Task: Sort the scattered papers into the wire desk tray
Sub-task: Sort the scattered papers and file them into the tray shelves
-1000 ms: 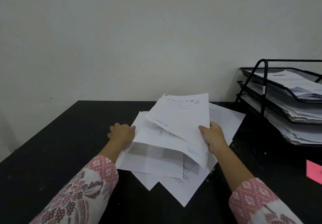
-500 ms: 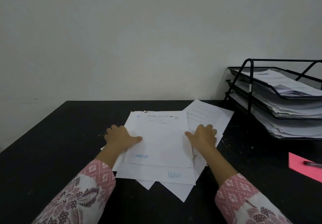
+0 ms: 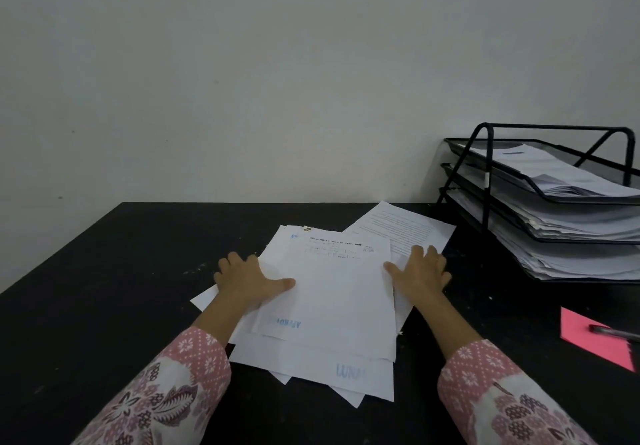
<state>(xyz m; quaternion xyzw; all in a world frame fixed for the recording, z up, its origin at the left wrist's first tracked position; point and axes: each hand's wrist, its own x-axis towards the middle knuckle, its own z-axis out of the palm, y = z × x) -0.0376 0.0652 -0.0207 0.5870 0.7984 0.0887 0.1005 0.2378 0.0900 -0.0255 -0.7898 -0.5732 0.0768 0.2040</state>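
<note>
The single head-worn wide-angle camera is looking forward and down from close above the matte black tabletop point(image 3: 104, 306) — both patterned pink sleeves point(image 3: 166, 385) are entering from the bottom edge. The plain pale wall point(image 3: 277, 63) is filling the upper half of the frame, and the black three-tier wire desk tray point(image 3: 488, 174) is sitting at the right edge.

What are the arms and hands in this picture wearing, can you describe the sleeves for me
Both arms wear long sleeves of one patterned fabric. Each cuff band is pink with small white flower-like dots, on the left sleeve and the right sleeve alike. Above the cuff the cloth turns whitish with larger maroon and pink leaf and floral motifs. The left hand and right hand are bare: no gloves, and no rings or watch visible.
</note>
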